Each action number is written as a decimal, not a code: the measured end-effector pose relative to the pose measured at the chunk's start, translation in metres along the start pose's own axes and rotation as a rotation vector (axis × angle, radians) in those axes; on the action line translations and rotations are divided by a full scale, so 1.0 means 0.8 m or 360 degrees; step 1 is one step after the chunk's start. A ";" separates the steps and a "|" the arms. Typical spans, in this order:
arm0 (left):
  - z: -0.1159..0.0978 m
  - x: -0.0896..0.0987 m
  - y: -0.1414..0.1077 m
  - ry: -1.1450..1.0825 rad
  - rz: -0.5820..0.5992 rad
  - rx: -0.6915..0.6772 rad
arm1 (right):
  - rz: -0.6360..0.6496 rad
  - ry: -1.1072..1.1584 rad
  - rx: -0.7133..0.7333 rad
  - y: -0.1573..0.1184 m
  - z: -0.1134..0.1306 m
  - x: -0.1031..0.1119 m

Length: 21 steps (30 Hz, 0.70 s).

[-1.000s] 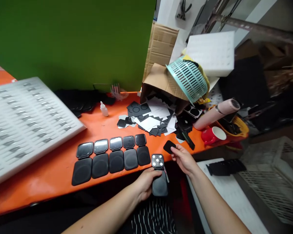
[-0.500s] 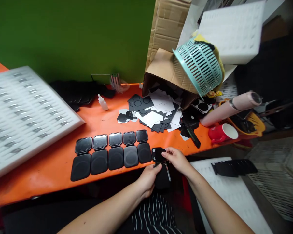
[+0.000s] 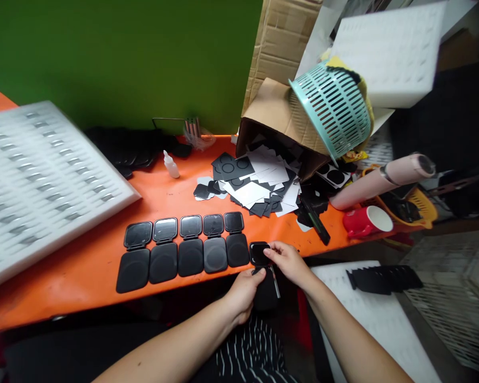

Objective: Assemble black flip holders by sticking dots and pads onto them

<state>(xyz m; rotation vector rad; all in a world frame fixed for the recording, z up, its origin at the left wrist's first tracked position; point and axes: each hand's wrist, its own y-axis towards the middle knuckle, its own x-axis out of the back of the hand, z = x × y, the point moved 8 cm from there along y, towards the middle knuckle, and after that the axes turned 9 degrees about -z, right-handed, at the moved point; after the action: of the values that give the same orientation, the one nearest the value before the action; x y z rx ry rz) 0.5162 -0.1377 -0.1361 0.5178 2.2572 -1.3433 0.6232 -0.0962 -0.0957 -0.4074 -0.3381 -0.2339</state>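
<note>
My left hand (image 3: 245, 292) grips the lower panel of a hinged black folding pad (image 3: 265, 297) at the table's front edge, thumb on top. Its framed upper panel points away from me. My right hand (image 3: 289, 261) pinches the right edge of a thin black square piece (image 3: 259, 254), which lies over the recess of that upper panel. Below my right fingers a slim silver stick-like tool (image 3: 275, 282) sticks out; how it is held is hidden. To the left lie several opened folding pads (image 3: 190, 257) in a row, with glossy upper panels and matte lower ones.
A white foam tray (image 3: 59, 213) stands at the left. Behind are a small dropper bottle (image 3: 171, 165), a pile of black and white cards (image 3: 259, 181) and a cardboard box (image 3: 275, 114). A red mug (image 3: 359, 223) and pink tumbler (image 3: 383, 178) stand right.
The black square piece has shifted left over the upper panel, covering the pale round spots that showed there. Both hands stay nearly in place; the view has shifted slightly.
</note>
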 end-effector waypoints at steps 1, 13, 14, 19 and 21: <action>0.000 0.000 0.000 -0.0001 -0.0002 0.0002 | 0.0002 0.0028 -0.0022 0.000 -0.001 0.000; 0.001 0.000 -0.001 0.0000 -0.0001 0.0000 | -0.0007 -0.0202 0.0091 0.001 0.008 -0.002; 0.000 0.000 -0.001 -0.0005 -0.0006 0.0002 | -0.0001 -0.0215 0.0097 0.001 0.009 -0.002; -0.002 0.000 -0.002 -0.0014 -0.0024 -0.0010 | -0.0041 -0.0342 0.0135 0.001 0.011 -0.001; -0.002 -0.001 -0.002 -0.0018 -0.0012 -0.0017 | -0.0107 -0.0420 0.0113 0.004 0.009 0.002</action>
<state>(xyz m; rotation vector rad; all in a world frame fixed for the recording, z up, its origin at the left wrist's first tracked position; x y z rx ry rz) 0.5152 -0.1370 -0.1338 0.4973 2.2582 -1.3335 0.6236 -0.0910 -0.0900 -0.3572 -0.6182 -0.2335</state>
